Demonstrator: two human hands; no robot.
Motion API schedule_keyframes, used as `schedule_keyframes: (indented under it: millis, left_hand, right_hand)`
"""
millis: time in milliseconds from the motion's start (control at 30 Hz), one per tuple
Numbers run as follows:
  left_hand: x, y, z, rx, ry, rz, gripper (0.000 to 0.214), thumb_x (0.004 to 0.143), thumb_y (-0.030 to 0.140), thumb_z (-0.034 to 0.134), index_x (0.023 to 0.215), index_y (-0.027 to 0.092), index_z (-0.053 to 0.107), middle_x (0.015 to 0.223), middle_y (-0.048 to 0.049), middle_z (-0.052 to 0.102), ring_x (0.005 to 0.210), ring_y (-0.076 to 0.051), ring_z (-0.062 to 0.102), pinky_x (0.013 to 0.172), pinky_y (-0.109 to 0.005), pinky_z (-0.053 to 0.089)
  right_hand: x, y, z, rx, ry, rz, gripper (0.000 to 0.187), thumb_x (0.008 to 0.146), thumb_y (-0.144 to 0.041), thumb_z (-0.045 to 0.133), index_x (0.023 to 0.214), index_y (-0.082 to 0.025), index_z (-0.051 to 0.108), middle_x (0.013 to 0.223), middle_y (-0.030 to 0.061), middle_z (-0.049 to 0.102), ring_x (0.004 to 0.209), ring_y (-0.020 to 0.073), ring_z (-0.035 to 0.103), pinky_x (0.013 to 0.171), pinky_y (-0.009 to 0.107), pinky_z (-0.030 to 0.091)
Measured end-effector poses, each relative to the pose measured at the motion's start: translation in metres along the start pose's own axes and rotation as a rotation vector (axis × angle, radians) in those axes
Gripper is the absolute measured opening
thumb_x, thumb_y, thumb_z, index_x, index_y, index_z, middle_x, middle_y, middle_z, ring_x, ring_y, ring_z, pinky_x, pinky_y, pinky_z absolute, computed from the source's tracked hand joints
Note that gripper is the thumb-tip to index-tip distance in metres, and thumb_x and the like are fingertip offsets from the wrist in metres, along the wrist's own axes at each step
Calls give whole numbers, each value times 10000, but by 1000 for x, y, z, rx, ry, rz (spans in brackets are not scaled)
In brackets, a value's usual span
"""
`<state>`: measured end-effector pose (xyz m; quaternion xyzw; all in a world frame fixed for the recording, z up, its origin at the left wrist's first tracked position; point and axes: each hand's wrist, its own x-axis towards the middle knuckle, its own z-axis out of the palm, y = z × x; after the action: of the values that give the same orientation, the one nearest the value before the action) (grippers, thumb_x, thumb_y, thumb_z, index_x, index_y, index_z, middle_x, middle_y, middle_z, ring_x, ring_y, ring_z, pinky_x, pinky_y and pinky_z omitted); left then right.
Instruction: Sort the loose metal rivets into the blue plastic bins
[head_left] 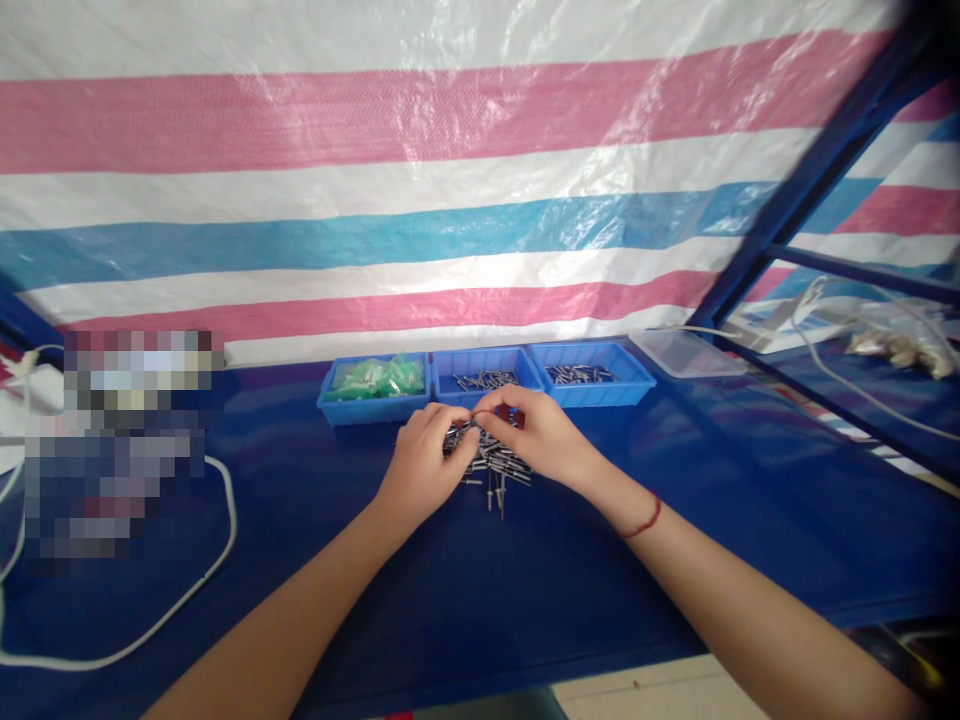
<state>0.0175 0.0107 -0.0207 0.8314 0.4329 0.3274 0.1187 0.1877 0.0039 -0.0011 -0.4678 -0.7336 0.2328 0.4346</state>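
Observation:
A heap of small metal pins [491, 462] lies on the blue table [525, 580] in front of three blue trays. My left hand [424, 455] and my right hand [536, 435] meet just above the heap, fingertips pinched together on one thin pin [474, 416] between them. A red string circles my right wrist. Behind the hands, the left tray [373, 392] holds green pieces, while the middle tray [486, 375] and the right tray [591, 372] hold more metal pins.
A white cable [217, 540] loops across the table's left side near a blurred-out patch. A clear plastic lid [686, 352] lies right of the trays. A blue frame post [810, 170] slants at the right, with cables and a bag beyond. A striped tarp hangs behind.

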Motion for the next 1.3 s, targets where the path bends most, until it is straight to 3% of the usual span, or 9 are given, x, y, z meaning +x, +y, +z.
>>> schedule_keyframes:
  millis: [167, 367, 667, 833, 1000, 1067, 1167, 1300]
  left_hand:
    - [1, 0, 0, -25, -12, 9, 191, 942, 271, 437, 974, 191, 608, 969, -35, 639, 918, -186, 559, 823, -299, 415]
    - [0, -1, -1, -81, 15, 10, 173, 932, 265, 462, 917, 180, 612, 869, -26, 637, 829, -162, 576, 755, -262, 421]
    - [2, -3, 0, -160, 49, -9, 143, 903, 254, 521, 954, 179, 632, 936, -29, 679, 871, -159, 626, 788, -251, 440]
    - [1, -3, -2, -171, 107, -27, 140, 906, 269, 518, 941, 183, 622, 901, -17, 678, 836, -149, 626, 776, -246, 449]
    - [4, -3, -6, -149, 145, -27, 167, 916, 295, 499, 967, 182, 611, 902, -24, 665, 825, -148, 613, 780, -255, 451]
    - [5, -4, -8, -109, 126, -18, 194, 917, 303, 497, 1032, 181, 595, 927, -31, 661, 839, -154, 609, 790, -270, 447]
    - [7, -5, -15, 14, 34, 24, 193, 917, 295, 491, 1044, 194, 597, 965, -33, 655, 890, -173, 595, 806, -298, 423]
    - [6, 4, -25, 168, -187, 184, 194, 917, 320, 481, 862, 204, 626, 885, -8, 652, 867, -180, 570, 769, -312, 371]
  right_hand:
    - [-1, -2, 2, 41, 48, -87, 117, 860, -260, 562, 846, -188, 653, 819, 30, 662, 748, 142, 583, 671, 280, 450]
    - [-2, -4, 6, 116, 112, -17, 155, 819, -333, 620, 809, -180, 641, 783, 29, 641, 659, 129, 552, 589, 266, 430]
    - [-1, -2, 5, 177, 116, 20, 174, 821, -339, 592, 813, -173, 644, 792, 33, 646, 680, 135, 554, 576, 263, 407]
    - [0, 2, 2, 193, 70, 37, 174, 827, -330, 567, 834, -169, 630, 784, 28, 633, 701, 136, 560, 612, 264, 428]
    - [3, 3, -9, 25, -52, -48, 166, 850, -291, 540, 799, -167, 638, 748, 14, 626, 641, 119, 527, 596, 245, 415]
    - [6, 7, -18, -97, 24, -77, 193, 863, -294, 522, 794, -165, 648, 751, 23, 641, 640, 126, 538, 611, 248, 412]
    - [11, 20, -35, -374, 265, -55, 229, 875, -293, 492, 794, -159, 660, 741, 46, 658, 660, 154, 564, 642, 267, 398]
    - [14, 45, -57, -806, 476, 161, 286, 873, -325, 472, 793, -142, 677, 710, 99, 669, 694, 228, 583, 630, 308, 355]
